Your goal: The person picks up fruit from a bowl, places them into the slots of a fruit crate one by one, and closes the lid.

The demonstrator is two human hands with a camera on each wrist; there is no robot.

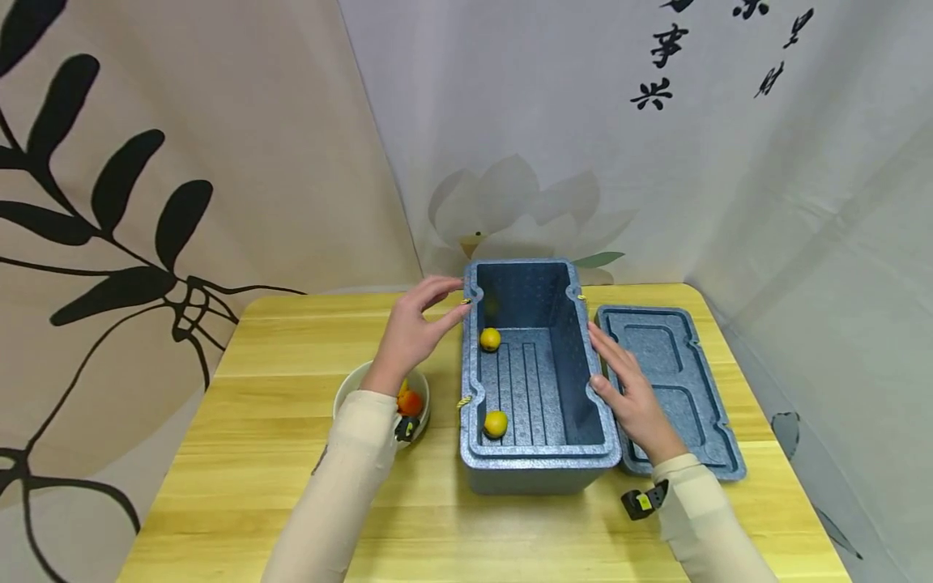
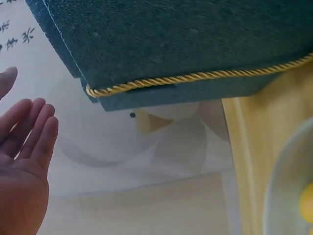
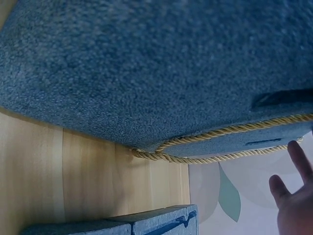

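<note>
A tall blue-grey foam box (image 1: 539,463) stands without its lid on the table. Two small yellow fruits, one farther back (image 1: 491,339) and one near the front (image 1: 496,423), lie inside along its left wall. My left hand (image 1: 408,332) is at the far left rim, thumb and fingertips right by the rope's upper end; in the left wrist view its fingers are mostly straight. Against the right rim, my right hand (image 1: 637,397) lies with fingers extended and thumb spread toward the edge. Twisted gold rope (image 2: 195,77) runs along the left outer wall, and another gold rope (image 3: 234,129) along the right.
The matching foam lid (image 1: 656,364) lies flat on the table right of the box. A pale bowl (image 1: 346,389) holding orange-red fruit (image 1: 411,403) and yellow fruit stands on the left, partly behind my left forearm. Printed cloth (image 1: 510,97) hangs behind the wooden table (image 1: 240,453).
</note>
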